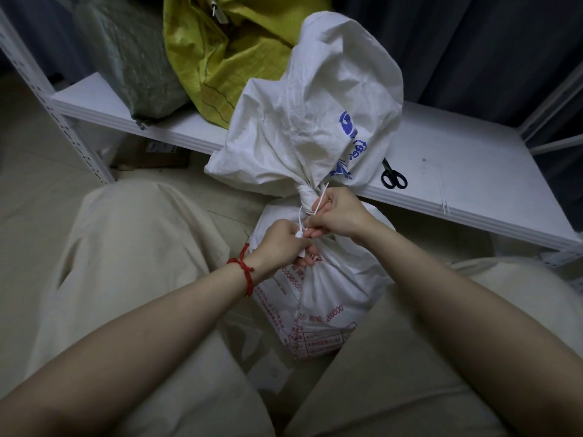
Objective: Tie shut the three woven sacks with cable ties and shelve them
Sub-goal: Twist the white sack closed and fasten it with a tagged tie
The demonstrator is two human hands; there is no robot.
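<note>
A white woven sack (315,121) with blue and red print stands on the floor between my knees, its neck bunched tight. A white cable tie (319,200) loops round that neck. My right hand (339,216) pinches the tie's free tail beside the neck. My left hand (284,244), a red cord on its wrist, grips the tie's head end just below. On the white shelf (457,171) behind lie a yellow sack (220,58), with a tie at its top, and a grey-green sack (135,67).
Black scissors (392,176) lie on the shelf right of the white sack. A white slotted upright (47,99) frames the rack at left, another at far right. A cardboard box (151,156) sits under the shelf. Dark curtains hang behind.
</note>
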